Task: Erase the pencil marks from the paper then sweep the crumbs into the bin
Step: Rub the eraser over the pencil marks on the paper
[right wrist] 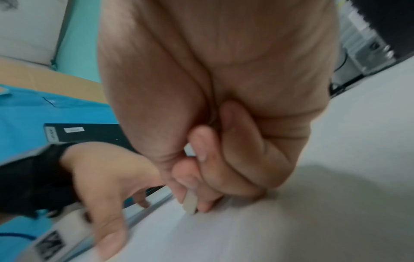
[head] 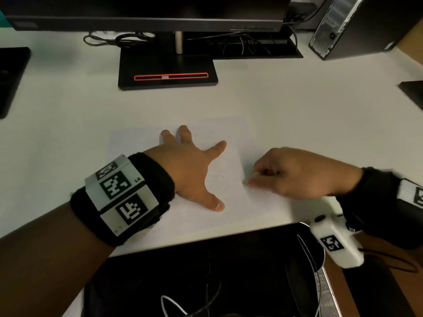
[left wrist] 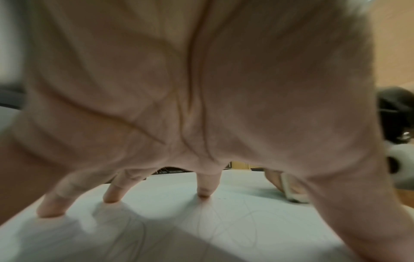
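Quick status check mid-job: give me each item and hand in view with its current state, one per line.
paper: flat on the desk, faint pencil marks remain
left hand: fingers spread, pressing the paper down
right hand: pinches the eraser
eraser: tip on the paper's right edge
monitor: screen dark

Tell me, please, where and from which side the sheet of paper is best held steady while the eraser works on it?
Press the paper flat from above, on its left half, as the left hand does with spread fingers. The sheet lies flat on the desk, leaving no edge to grasp, and that keeps clear of the right edge where the right hand pinches the eraser.
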